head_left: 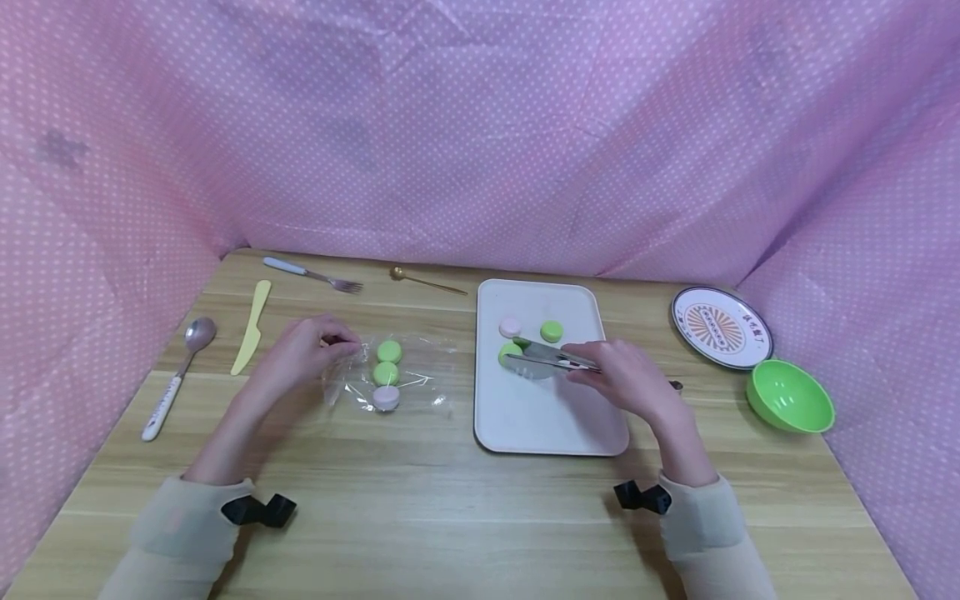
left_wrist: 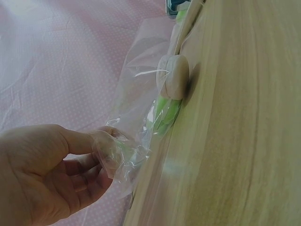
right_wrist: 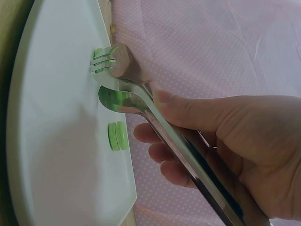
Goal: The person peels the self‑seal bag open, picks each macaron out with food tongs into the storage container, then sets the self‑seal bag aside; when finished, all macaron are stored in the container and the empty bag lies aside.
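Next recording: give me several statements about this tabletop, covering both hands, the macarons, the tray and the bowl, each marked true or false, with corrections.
1. The left hand pinches a clear plastic bag. True.
2. The right hand holds silver metal tongs over a white rectangular tray. True.
3. Everything on the tray is pink. False: it bears two round green macarons and one round pale pink macaron.
4. The bright green round bowl stands right of the tray. True.
5. The tray lies left of the bag. False: it lies right of it.
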A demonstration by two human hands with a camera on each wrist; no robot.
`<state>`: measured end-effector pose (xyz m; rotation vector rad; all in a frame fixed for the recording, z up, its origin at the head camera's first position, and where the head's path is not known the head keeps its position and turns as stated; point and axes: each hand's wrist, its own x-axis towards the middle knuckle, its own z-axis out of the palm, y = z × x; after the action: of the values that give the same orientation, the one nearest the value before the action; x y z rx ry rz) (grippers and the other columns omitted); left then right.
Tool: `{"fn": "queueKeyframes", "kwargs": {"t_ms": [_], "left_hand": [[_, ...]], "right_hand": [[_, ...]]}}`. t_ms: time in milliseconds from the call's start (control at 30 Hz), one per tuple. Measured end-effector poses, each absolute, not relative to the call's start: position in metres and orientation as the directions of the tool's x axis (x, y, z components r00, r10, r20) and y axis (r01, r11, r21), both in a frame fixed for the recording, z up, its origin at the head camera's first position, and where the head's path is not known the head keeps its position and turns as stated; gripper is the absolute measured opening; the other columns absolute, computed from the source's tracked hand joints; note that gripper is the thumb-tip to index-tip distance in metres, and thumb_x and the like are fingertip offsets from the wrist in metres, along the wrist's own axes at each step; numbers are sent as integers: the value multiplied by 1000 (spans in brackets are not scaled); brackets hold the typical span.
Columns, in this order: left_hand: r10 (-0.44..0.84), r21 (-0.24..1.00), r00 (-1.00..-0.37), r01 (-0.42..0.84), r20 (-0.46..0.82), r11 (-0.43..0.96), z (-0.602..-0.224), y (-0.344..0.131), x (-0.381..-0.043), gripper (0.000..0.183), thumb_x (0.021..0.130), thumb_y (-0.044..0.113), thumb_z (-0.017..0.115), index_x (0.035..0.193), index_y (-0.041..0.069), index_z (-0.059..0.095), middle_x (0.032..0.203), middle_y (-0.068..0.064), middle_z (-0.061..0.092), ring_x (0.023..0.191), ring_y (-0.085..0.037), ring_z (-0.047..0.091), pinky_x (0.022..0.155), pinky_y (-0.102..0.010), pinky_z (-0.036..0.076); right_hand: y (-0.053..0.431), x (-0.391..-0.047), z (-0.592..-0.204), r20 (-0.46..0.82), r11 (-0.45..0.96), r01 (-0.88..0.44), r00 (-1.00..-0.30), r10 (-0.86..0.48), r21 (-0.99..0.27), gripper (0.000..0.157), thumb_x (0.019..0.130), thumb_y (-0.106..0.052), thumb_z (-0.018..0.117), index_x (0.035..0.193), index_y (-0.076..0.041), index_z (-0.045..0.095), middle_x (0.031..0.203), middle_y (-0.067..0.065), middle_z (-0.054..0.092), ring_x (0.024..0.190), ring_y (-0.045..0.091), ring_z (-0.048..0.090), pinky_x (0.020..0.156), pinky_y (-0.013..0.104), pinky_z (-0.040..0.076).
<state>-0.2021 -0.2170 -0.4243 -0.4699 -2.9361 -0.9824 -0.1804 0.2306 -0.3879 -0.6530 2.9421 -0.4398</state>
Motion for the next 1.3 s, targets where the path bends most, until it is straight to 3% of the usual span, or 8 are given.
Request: {"fn": "queueKeyframes", "kwargs": {"t_ms": [633, 1000, 1300], "left_hand": [[288, 586, -953, 290, 99, 757, -424, -218, -203, 8, 87, 21, 68, 93, 19, 73, 94, 0, 71, 82, -14, 63, 72, -29, 49], [286, 595, -955, 277, 81, 754, -424, -216, -203, 8, 87, 23, 68, 92, 20, 73, 92, 2, 70, 83, -14, 62, 74, -30, 49], [289, 593, -952, 289, 98, 751, -425, -219, -204, 8, 88, 22, 67, 92, 18, 73, 91, 0, 70, 85, -16, 63, 75, -32, 49]], "right_hand": [[231, -180, -388, -32, 866, -406, -901, -433, -293, 37, 86, -30, 68, 120, -15, 65, 99, 3, 73, 64, 5, 54, 59, 25, 46], [229, -174, -375, 47, 849, -451, -888, -457, -275, 41, 85, -32, 69, 122, -17, 63, 80, -4, 64, 60, 6, 50, 54, 23, 39], [175, -178, -375, 56, 780, -550, -826, -561, -300, 33, 87, -31, 67, 118, -21, 66, 93, -7, 70, 75, 6, 60, 70, 31, 50]]}}
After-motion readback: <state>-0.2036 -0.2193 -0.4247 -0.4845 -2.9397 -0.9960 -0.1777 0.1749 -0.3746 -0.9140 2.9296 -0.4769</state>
